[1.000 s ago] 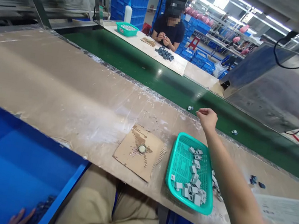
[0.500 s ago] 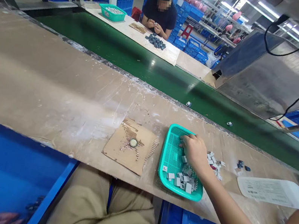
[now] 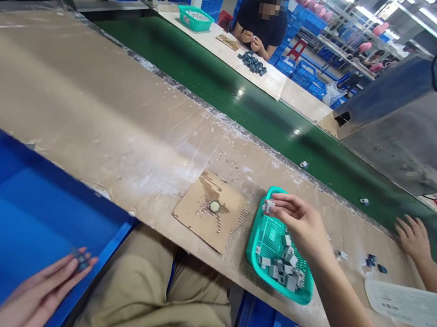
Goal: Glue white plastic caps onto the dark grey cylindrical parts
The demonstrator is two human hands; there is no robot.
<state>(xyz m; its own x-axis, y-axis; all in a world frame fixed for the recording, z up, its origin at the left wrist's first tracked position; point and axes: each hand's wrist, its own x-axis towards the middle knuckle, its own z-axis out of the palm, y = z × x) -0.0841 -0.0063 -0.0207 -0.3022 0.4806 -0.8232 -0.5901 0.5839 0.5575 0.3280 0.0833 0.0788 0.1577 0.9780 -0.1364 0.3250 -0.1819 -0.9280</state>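
My right hand [image 3: 304, 223] hovers over the far end of a teal mesh tray [image 3: 262, 239] and pinches a small grey block [image 3: 268, 206] between its fingertips. More grey blocks [image 3: 285, 264] lie heaped in the tray's near half. My left hand [image 3: 43, 293] is low at the lower left, over a blue bin [image 3: 7, 223], fingers stretched with a small dark blue part [image 3: 80, 259] resting at the fingertips. A cardboard scrap [image 3: 207, 216] with a small round cap [image 3: 214, 206] lies left of the tray.
A green conveyor belt [image 3: 221, 94] runs behind the bench, carrying two small parts [image 3: 303, 164]. Another person's hand [image 3: 413, 238] rests at the belt's edge, right. Dark parts [image 3: 373, 262] and a paper sheet [image 3: 416, 308] lie nearby. A seated person works across the belt.
My right hand lifted out of the tray with a grey block pinched. My left hand rose from the bin with a dark part. Another person's hand came to the belt edge.
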